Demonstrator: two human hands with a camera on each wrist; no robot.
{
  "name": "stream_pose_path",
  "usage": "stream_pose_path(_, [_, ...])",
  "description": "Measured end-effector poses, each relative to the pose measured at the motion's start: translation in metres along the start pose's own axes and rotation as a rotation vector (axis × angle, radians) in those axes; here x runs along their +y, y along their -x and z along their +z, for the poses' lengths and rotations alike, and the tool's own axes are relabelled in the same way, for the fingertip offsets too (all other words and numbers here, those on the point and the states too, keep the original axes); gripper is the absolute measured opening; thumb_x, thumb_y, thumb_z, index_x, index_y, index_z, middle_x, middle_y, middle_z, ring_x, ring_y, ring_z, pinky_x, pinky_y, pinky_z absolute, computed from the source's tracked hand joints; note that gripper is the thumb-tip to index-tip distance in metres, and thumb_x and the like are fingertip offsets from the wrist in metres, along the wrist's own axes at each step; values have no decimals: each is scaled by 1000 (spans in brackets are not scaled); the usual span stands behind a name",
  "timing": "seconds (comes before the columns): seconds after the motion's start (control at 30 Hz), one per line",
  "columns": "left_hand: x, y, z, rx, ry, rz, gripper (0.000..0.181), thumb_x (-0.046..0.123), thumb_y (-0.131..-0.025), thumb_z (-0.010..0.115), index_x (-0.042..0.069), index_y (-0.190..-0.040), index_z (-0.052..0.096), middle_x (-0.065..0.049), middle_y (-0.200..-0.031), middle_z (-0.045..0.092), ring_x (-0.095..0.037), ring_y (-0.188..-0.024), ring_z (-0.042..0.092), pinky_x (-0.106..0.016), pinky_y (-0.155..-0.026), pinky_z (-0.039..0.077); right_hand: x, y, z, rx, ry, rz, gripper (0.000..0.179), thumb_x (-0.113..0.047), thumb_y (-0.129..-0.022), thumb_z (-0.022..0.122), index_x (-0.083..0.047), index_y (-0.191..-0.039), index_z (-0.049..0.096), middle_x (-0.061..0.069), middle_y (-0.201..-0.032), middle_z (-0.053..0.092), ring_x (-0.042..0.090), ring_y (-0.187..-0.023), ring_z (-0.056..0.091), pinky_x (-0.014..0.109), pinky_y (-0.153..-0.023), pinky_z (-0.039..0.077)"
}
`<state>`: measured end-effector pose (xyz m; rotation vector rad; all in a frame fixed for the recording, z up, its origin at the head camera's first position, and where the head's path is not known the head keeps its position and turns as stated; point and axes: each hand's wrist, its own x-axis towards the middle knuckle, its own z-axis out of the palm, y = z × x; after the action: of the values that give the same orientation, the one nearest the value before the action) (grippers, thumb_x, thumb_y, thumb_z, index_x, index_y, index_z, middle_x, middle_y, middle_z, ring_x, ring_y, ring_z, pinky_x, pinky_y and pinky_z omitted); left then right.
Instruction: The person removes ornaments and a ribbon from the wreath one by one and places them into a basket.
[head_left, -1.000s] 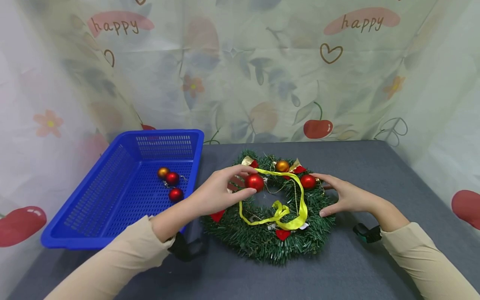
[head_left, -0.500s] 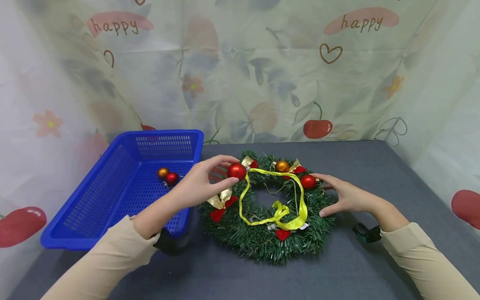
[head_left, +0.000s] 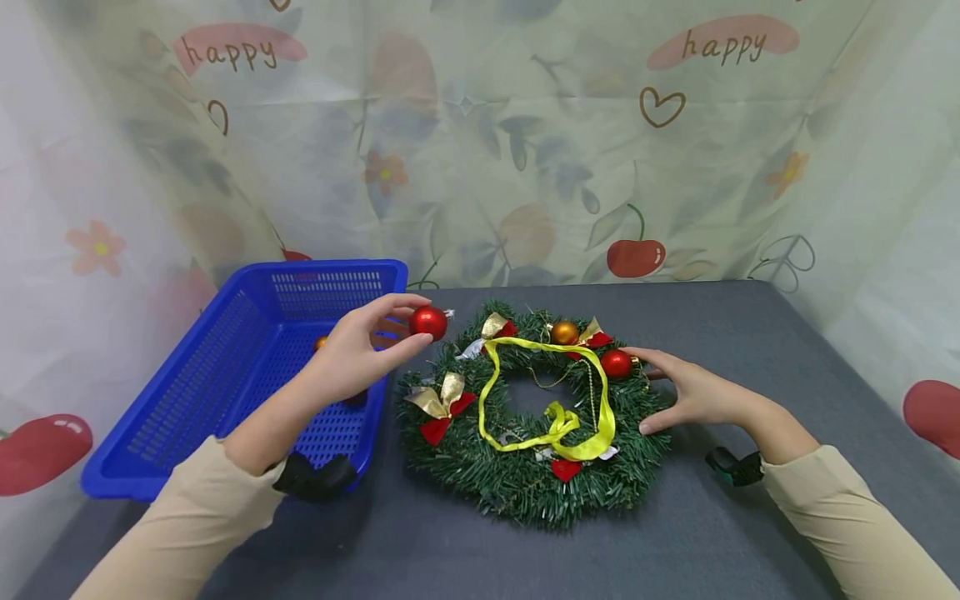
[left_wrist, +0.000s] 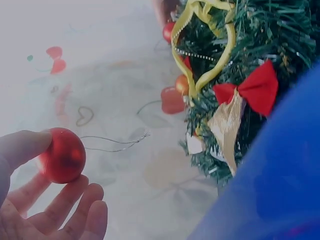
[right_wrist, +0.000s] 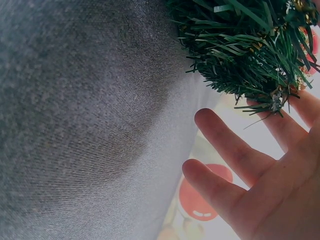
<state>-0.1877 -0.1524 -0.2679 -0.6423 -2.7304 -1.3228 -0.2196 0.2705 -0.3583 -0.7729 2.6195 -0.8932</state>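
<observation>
My left hand (head_left: 348, 354) pinches a red Christmas ball (head_left: 428, 323) between thumb and fingers, near the blue basket's right rim. A thin silver hanging loop (left_wrist: 115, 144) trails from the ball in the left wrist view. On the table lies a green wreath (head_left: 517, 492) with a yellow ribbon (head_left: 606, 408), red-and-gold bows (head_left: 444, 406), a gold ball (head_left: 564, 332) and another red ball (head_left: 617, 363). My right hand (head_left: 693, 392) rests at the wreath's right edge, fingers relaxed. In the right wrist view its fingers (right_wrist: 232, 145) are spread below the green tinsel.
A blue plastic basket (head_left: 172, 375) stands on the left of the grey table (head_left: 720, 333). Inside it, a gold ball (head_left: 321, 342) shows partly behind my left hand. A printed curtain (head_left: 465, 167) closes off the back and sides.
My left hand has carried the red ball leftward and away from the wreath, toward the basket, uncovering the wreath's left bow. The right hand and the wreath have stayed in place.
</observation>
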Motion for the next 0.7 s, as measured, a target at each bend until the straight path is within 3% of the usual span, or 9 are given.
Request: stream_pose_path(0.7, [-21,-1,-28,74,-79,-110,45,34,-90,60,16,-131,51,-16,-125,58,-34,-111,60,-48,-86,52,-1,1,0,-2,-4,4,96,-34,-74,78,-7,-147,22,25,-149,23,50,-124,42,66,-96,36])
